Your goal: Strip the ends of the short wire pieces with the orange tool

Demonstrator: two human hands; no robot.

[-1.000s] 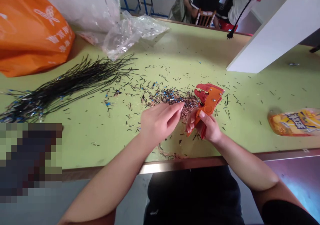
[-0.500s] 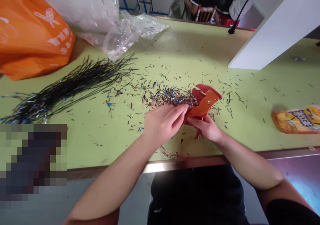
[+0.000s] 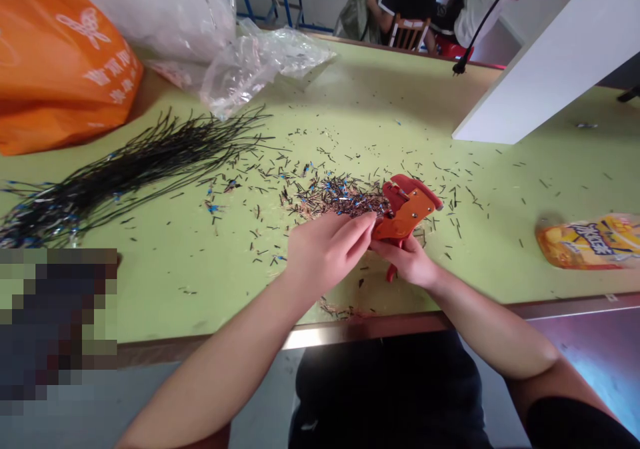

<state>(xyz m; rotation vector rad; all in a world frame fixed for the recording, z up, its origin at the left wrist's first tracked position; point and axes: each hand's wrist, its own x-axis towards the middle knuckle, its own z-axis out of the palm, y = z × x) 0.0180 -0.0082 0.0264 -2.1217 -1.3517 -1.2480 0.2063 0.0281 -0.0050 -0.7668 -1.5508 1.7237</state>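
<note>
My right hand (image 3: 411,260) is wrapped round the handles of a red and orange wire stripper (image 3: 407,214), whose head points up and to the left. My left hand (image 3: 327,246) is pinched at the tool's left side; whatever its fingertips hold is too small to make out. Just beyond my hands lies a pile of short black wire scraps with blue bits (image 3: 345,192). A long bundle of black wires (image 3: 135,162) rests on the green table at the left, some ends carrying blue pieces.
An orange bag (image 3: 65,69) and crumpled clear plastic (image 3: 250,62) stand at the back left. A white panel (image 3: 520,76) rises at the back right. A yellow package (image 3: 593,241) lies at right. People sit beyond the table (image 3: 400,109).
The stripper's jaws look closer together, and its handles have drawn in under my right hand. The whole view has shifted slightly; my left hand stays beside the tool.
</note>
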